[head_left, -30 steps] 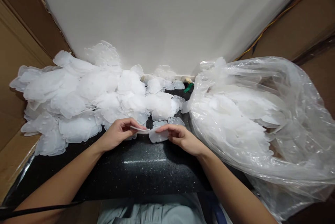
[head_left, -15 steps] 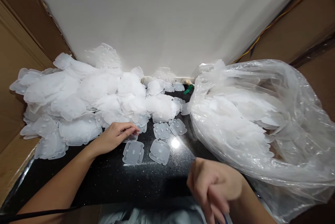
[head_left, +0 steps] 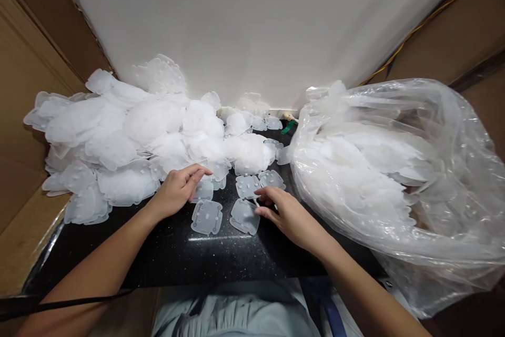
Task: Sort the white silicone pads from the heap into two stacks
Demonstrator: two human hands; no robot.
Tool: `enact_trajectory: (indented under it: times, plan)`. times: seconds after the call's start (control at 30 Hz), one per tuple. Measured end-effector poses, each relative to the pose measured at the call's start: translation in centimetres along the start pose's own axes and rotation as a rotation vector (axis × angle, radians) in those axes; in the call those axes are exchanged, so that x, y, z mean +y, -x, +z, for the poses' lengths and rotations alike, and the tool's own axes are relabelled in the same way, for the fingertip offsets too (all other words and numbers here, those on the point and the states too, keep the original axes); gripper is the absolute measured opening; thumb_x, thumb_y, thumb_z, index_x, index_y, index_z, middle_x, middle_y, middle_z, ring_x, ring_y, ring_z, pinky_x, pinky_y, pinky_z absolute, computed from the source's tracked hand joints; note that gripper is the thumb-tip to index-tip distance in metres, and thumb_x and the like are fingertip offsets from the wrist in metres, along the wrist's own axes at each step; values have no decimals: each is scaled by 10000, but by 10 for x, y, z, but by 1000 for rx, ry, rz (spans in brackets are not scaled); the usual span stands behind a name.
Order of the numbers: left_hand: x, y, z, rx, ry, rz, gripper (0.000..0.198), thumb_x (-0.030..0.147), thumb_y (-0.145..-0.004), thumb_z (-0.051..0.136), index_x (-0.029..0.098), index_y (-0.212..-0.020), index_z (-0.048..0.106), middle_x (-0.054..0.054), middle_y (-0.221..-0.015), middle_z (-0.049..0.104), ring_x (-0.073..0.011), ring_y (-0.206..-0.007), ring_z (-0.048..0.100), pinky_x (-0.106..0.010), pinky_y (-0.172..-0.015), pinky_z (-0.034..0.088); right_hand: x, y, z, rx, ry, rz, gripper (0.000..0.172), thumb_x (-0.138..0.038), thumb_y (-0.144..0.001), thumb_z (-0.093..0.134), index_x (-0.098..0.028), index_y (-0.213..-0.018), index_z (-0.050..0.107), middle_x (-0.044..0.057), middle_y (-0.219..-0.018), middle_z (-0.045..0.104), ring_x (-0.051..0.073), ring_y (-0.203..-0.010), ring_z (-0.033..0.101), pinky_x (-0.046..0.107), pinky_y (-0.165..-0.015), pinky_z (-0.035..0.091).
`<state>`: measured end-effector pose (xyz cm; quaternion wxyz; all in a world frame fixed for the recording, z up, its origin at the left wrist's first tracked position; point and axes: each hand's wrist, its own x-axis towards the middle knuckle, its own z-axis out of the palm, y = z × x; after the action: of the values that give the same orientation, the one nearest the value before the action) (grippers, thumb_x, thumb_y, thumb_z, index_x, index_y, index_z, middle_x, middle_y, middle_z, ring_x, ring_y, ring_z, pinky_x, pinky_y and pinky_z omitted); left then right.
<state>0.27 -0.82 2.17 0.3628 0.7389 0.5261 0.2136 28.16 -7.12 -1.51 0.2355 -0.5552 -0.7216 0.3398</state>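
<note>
Several translucent white plastic pieces with rounded corners lie flat on a black speckled tabletop. One piece sits just below my left hand, whose fingers curl loosely onto a piece at the edge of the big heap. My right hand rests its fingertips on the edge of another piece, thumb and forefinger close together. Two further pieces lie just beyond it.
A large clear plastic bag full of the same pieces fills the right side. Cardboard walls stand at left and right, a white wall behind. A green object lies at the back. A black cable crosses the near left.
My hands were pinching one piece together; two pieces now lie flat on the table. My right hand dropped toward my lap, then came back to the right-hand piece. My left hand shifted slightly.
</note>
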Motion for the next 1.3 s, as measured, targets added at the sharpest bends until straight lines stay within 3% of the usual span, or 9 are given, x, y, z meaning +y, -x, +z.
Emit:
enact_trajectory:
  times: [0.1, 0.17, 0.33, 0.47, 0.6, 0.77, 0.97, 1.1, 1.3]
  plan:
    - [-2, 0, 0, 11, -13, 37, 388, 393, -975, 348, 213, -1151, 643, 48, -514, 504, -146, -537, 524, -256, -604, 427, -3, -8, 8, -32, 67, -59, 383, -328, -774, 752, -236, -1110, 593, 100, -1086, 603, 276, -983, 591, 426, -874, 473]
    - [-4, -1, 0, -17, -34, 63, 364, 325, -961, 353, 219, -1157, 640, 16, -651, 586, -152, -610, 555, -256, -610, 429, -4, -13, 12, -67, 51, -71, 424, -271, -750, 762, -237, -1132, 580, 76, -1052, 595, 225, -880, 592, 370, -795, 486]
    - [-7, -4, 5, -128, -52, 125, 314, 274, -916, 430, 214, -1111, 668, -50, -929, 695, -205, -867, 649, -298, -779, 480, -4, -30, 9, -212, -125, -52, 293, -174, -785, 639, -226, -1070, 592, -19, -753, 605, 135, -640, 522, 263, -613, 418]
    - [-11, -6, 7, -245, -37, 156, 318, 217, -887, 444, 211, -1102, 678, -55, -917, 730, -210, -885, 667, -311, -819, 481, -2, -42, 3, -232, -170, -44, 170, -169, -778, 612, -210, -941, 633, -6, -753, 629, 141, -672, 551, 277, -648, 425]
    - [-18, -6, 7, -258, 33, 141, 359, 181, -863, 427, 221, -1117, 677, -50, -909, 726, -174, -789, 638, -277, -724, 490, 3, -47, 3, -235, -286, -26, 99, -238, -811, 587, -214, -898, 627, 7, -770, 650, 149, -675, 571, 288, -652, 452]
    - [-21, -7, 6, -240, 74, 96, 346, 177, -847, 416, 201, -1061, 687, -37, -821, 682, -150, -699, 578, -270, -669, 482, 6, -46, 5, -234, -373, 1, 210, -382, -904, 493, -212, -892, 617, 22, -785, 647, 142, -627, 540, 292, -612, 453]
    - [-13, -6, 5, -313, -44, 171, 246, 320, -924, 495, 234, -1021, 704, -65, -1018, 686, -216, -960, 616, -315, -869, 455, 6, -43, 4, -266, -325, -73, 200, -384, -851, 628, -209, -946, 634, 19, -820, 654, 151, -690, 565, 289, -650, 463]
    - [-9, -5, 5, -326, -54, 167, 310, 365, -964, 421, 234, -995, 700, -66, -977, 668, -220, -934, 610, -322, -859, 449, 7, -40, 6, -298, -412, -55, 230, -413, -865, 625, -203, -959, 632, 15, -814, 655, 132, -639, 579, 273, -611, 470]
    - [-1, 2, 3, -403, -164, 190, 200, 396, -862, 624, 211, -810, 680, -45, -923, 576, -221, -905, 548, -296, -780, 422, 3, -35, 0, -611, -529, -46, 334, -452, -833, 666, -205, -1058, 648, 35, -897, 705, 128, -629, 630, 239, -544, 497]
